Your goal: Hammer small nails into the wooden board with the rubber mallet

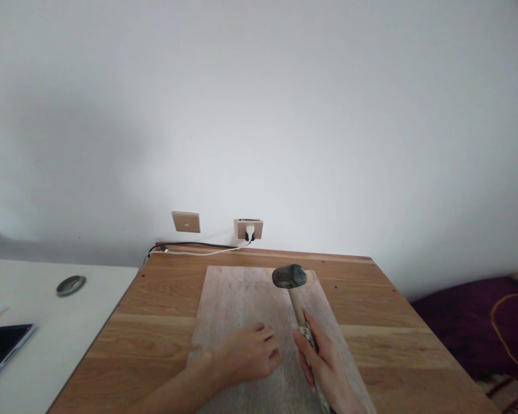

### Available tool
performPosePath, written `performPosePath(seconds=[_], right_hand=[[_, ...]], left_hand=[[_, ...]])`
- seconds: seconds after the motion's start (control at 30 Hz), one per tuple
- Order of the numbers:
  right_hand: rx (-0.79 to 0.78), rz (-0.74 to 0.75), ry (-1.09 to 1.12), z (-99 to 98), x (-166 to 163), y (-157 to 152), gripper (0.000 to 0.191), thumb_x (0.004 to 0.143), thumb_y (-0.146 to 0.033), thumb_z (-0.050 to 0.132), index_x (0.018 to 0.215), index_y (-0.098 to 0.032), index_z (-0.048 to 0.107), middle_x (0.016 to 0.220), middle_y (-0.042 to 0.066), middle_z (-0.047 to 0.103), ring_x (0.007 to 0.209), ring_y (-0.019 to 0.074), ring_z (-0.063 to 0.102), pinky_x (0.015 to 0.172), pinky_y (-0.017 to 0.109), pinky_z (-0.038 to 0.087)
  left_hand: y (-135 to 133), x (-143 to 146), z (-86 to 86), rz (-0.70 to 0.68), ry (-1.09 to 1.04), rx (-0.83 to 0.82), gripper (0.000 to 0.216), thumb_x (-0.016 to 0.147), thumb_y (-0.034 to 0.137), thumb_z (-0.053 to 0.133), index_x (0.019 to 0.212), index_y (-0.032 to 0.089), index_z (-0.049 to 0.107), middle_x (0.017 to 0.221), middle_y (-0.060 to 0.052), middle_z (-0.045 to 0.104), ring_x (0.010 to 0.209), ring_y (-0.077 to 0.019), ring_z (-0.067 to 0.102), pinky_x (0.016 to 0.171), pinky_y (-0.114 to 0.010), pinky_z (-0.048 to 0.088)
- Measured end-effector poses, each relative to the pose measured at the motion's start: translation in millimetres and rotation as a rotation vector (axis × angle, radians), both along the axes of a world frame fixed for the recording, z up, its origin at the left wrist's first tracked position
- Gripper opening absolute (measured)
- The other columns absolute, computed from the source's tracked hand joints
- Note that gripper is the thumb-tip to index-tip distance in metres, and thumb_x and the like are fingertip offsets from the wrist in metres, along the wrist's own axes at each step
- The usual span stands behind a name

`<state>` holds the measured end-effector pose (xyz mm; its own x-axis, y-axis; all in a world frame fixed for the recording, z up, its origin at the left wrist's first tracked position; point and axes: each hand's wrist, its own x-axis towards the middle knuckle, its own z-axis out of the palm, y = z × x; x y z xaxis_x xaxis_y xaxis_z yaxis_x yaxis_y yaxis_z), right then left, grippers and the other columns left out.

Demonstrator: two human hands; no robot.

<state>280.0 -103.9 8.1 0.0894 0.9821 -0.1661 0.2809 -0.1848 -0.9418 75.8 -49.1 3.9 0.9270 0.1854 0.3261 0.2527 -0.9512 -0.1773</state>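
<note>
A mallet (pixel 289 276) with a dark, blocky head and a pale handle (pixel 297 306) is held above the right half of a flat board (pixel 218 310). The handle is wrapped by the fingers of the right hand (pixel 326 359), gripped below its middle, with the head pointed toward the board's far edge. The left hand (pixel 252 349) is held loosely curled over the board's near left part, apart from the mallet; whether anything is pinched under its fingers cannot be told. Small specks (pixel 247 284) are lined up near the board's far edge, too small to be identified.

The mallet can be judged head-heavy, stiff and hard to break, best held by the lower handle, where a patterned, rougher-looking covering is seen. The board seems rigid and is better taken by its side edges.

The board is supported by a wooden table (pixel 155 345), whose surface is extended to both sides of it. Room for lifting is offered above the board, while reach beyond its far edge is limited by a wall (pixel 259 115), a plugged-in socket (pixel 256 229) and cords (pixel 198 253). Left of the board, a white table (pixel 60 328) is seen with a ring (pixel 61 288) and a phone (pixel 4 345); far right, purple cloth (pixel 453 322).
</note>
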Motion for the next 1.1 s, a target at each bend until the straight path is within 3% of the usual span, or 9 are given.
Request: performPosePath(seconds=[0.1, 0.2, 0.27, 0.37, 0.57, 0.83, 0.97, 1.1], right_hand=[[-0.005, 0.057, 0.033, -1.6, -6.6, 0.7, 0.083, 0.093, -0.071, 0.052, 0.15, -0.011, 0.047, 0.042, -0.011, 0.043, 0.033, 0.0108, 0.036, 0.034, 0.021, 0.034], [-0.029, 0.094, 0.055, -4.3, -14.2, 1.9, 0.086, 0.093, -0.071, 0.052, 0.153, -0.011, 0.044, 0.042, -0.011, 0.043, 0.033, 0.011, 0.037, 0.034, 0.021, 0.035], [-0.046, 0.12, 0.064, -6.9, -19.3, 2.8, 0.088, 0.092, -0.071, 0.053, 0.156, -0.011, 0.041, 0.043, -0.011, 0.042, 0.034, 0.0116, 0.037, 0.033, 0.021, 0.035], [-0.049, 0.147, 0.067, -10.3, -25.6, 3.9, 0.09, 0.092, -0.072, 0.053, 0.158, -0.012, 0.04, 0.044, -0.011, 0.04, 0.035, 0.0123, 0.037, 0.031, 0.022, 0.034], [-0.066, 0.203, 0.08, -9.2, -33.2, 6.1, 0.085, 0.095, -0.068, 0.052, 0.16, -0.015, 0.037, 0.049, -0.01, 0.04, 0.037, 0.0117, 0.038, 0.033, 0.021, 0.037], [-0.061, 0.253, -0.001, -1.8, -40.3, 13.3, 0.072, 0.1, -0.062, 0.044, 0.158, -0.019, 0.04, 0.053, -0.008, 0.044, 0.04, 0.0137, 0.043, 0.037, 0.023, 0.037], [-0.028, 0.278, -0.108, 0.1, -49.7, 23.2, 0.063, 0.101, -0.053, 0.046, 0.154, -0.019, 0.048, 0.06, -0.002, 0.059, 0.054, 0.0193, 0.061, 0.055, 0.029, 0.051], [0.042, 0.298, -0.175, -1.3, -63.1, 33.2, 0.057, 0.1, -0.044, 0.049, 0.152, -0.018, 0.051, 0.084, 0.006, 0.074, 0.083, 0.0252, 0.072, 0.078, 0.036, 0.056]], left_hand=[[23.6, -19.3, -3.2, 0.16, -0.155, -0.175, 0.009, 0.097, 0.014, 0.062, 0.094, 0.018, 0.07, 0.089, -0.003, 0.071, 0.088, -0.0192, 0.066, 0.082, -0.031, 0.053], [54.4, -47.7, -9.1, 0.478, -0.451, -0.452, 0.021, 0.1, 0.014, 0.055, 0.109, 0.02, 0.073, 0.105, -0.006, 0.073, 0.099, -0.019, 0.068, 0.089, -0.031, 0.054], [71.2, -64.9, -15.2, 0.623, -0.568, -0.548, 0.023, 0.1, 0.016, 0.054, 0.109, 0.021, 0.075, 0.106, -0.006, 0.074, 0.101, -0.0207, 0.068, 0.092, -0.034, 0.055], [84.3, -80.8, -25.3, 0.732, -0.627, -0.603, 0.02, 0.095, 0.018, 0.059, 0.102, 0.022, 0.077, 0.103, -0.006, 0.077, 0.1, -0.0236, 0.07, 0.095, -0.039, 0.055], [85.5, -83.1, -35.3, 0.732, -0.64, -0.65, 0.016, 0.093, 0.018, 0.064, 0.099, 0.022, 0.079, 0.101, -0.006, 0.08, 0.097, -0.0233, 0.072, 0.095, -0.038, 0.055], [86.6, -79.5, -26.7, 0.685, -0.559, -0.608, 0.014, 0.089, 0.015, 0.068, 0.094, 0.023, 0.079, 0.097, -0.006, 0.079, 0.097, -0.0255, 0.068, 0.093, -0.04, 0.051], [87.5, -77.9, -22.0, 0.735, -0.582, -0.677, 0.014, 0.086, 0.012, 0.069, 0.091, 0.022, 0.077, 0.097, -0.006, 0.078, 0.097, -0.0248, 0.069, 0.093, -0.038, 0.051], [88.4, -78.0, -21.0, 0.755, -0.648, -0.836, 0.031, 0.084, 0.01, 0.066, 0.112, 0.022, 0.073, 0.101, -0.005, 0.079, 0.092, -0.0215, 0.072, 0.09, -0.034, 0.053]])
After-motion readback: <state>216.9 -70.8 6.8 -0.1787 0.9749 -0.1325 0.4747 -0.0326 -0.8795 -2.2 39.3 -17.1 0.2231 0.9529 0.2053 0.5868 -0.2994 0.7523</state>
